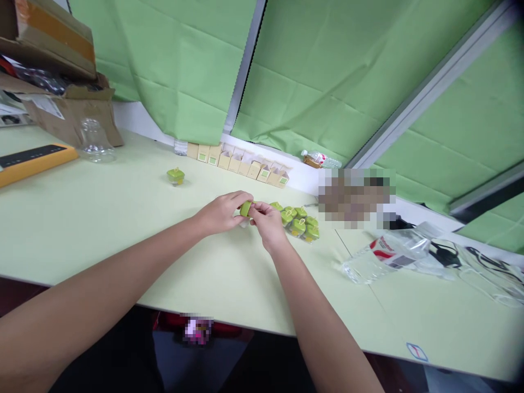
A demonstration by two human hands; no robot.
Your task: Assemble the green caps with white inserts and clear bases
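Above the middle of the pale table [196,256], my left hand [223,213] and my right hand [268,222] meet on a small container with a green lid [245,208]. Fingers of both hands are closed around it, and they hide much of its body. Just right of my right hand stands a cluster of several similar green-lidded containers [299,225], clear below, with yellowish loops on top. One more such container [176,176] sits apart, to the left of my hands.
A row of small cardboard boxes [241,164] lines the back edge. Farther left are a clear jar [96,141], an orange-and-black case [39,161] and a cardboard box [82,112]. A large plastic bottle [388,254] lies at right near cables [487,267]. A small bottle [321,159] lies behind.
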